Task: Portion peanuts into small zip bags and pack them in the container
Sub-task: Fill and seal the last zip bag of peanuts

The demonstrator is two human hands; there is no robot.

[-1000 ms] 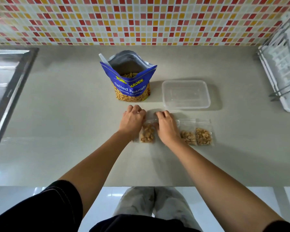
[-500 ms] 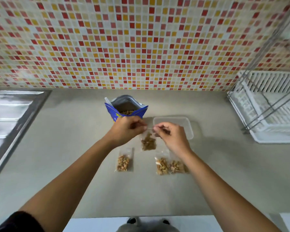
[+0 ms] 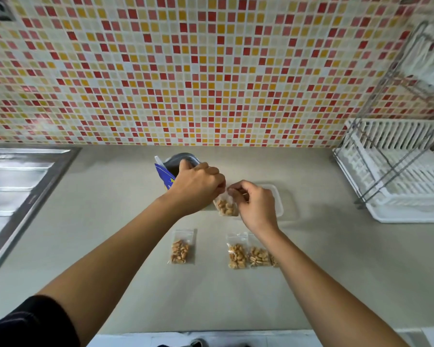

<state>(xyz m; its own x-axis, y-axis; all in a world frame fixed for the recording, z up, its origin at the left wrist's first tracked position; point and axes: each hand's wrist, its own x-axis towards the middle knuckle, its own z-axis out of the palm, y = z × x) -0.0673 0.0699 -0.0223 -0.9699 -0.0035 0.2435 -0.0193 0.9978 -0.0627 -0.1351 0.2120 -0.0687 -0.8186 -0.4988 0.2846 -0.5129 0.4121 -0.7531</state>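
Note:
Both hands hold up a small clear zip bag of peanuts [image 3: 226, 207] above the counter. My left hand [image 3: 198, 187] pinches its top left corner, and my right hand [image 3: 254, 204] pinches its top right. Behind my left hand stands the open blue peanut pouch [image 3: 166, 174], mostly hidden. The clear plastic container [image 3: 278, 200] lies on the counter behind my right hand. Three filled zip bags lie flat nearer me: one at the left [image 3: 181, 247], two side by side at the right [image 3: 237, 252] [image 3: 259, 255].
A steel sink drainboard [image 3: 18, 186] fills the left edge. At the right stands a white dish rack with a wire frame [image 3: 396, 171]. A mosaic tile wall [image 3: 198, 71] rises behind the grey counter [image 3: 336, 259].
The hands lifted one peanut bag off the counter and now hold it up by its top in front of the container. The camera tilted up toward the wall.

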